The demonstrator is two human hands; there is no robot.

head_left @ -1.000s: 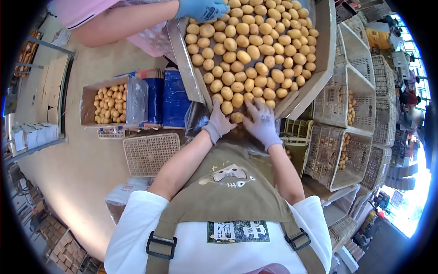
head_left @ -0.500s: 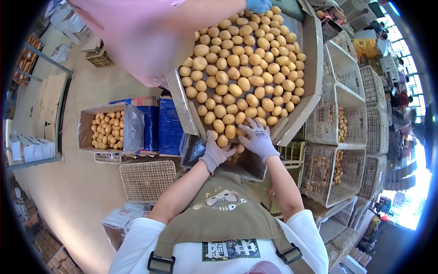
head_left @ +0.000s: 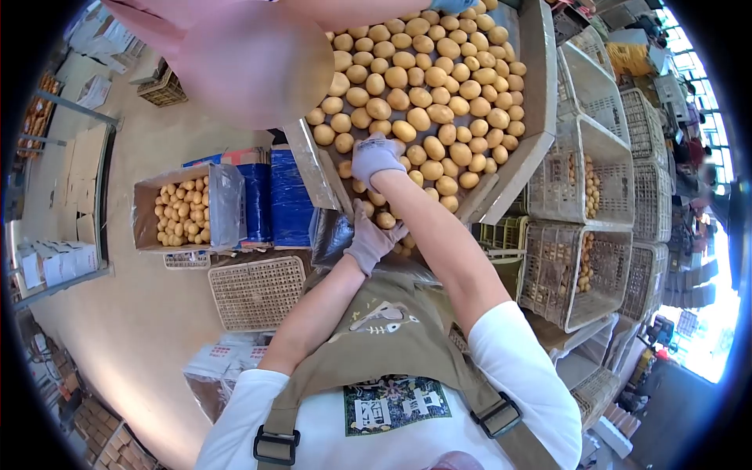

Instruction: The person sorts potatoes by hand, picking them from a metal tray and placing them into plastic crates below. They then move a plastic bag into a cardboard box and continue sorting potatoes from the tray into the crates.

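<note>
Many potatoes [head_left: 419, 119] lie spread over a wood-edged sorting table [head_left: 536, 102] that narrows toward me. My gloved left hand [head_left: 370, 241] is at the narrow mouth, thumb and fingers apart, cupped beside a potato [head_left: 385, 220]. My gloved right hand [head_left: 377, 157] reaches farther in, over potatoes near the table's left side. Its fingertips are hidden, so I cannot make out whether it grips one. Below the mouth, a plastic-lined box [head_left: 423, 268] is partly covered by my right arm, with a few potatoes showing.
Another person's pink clothing [head_left: 172, 31] and blue-gloved hand [head_left: 453, 5] are across the table. A lined box of potatoes [head_left: 229, 207] stands at left, near an upturned crate [head_left: 258, 294]. Stacked plastic crates [head_left: 589, 274] line the right, some holding potatoes.
My right hand has moved from the mouth up and left onto the potatoes farther in. My left hand stays near the mouth. Fewer potatoes lie close to the mouth's right side.
</note>
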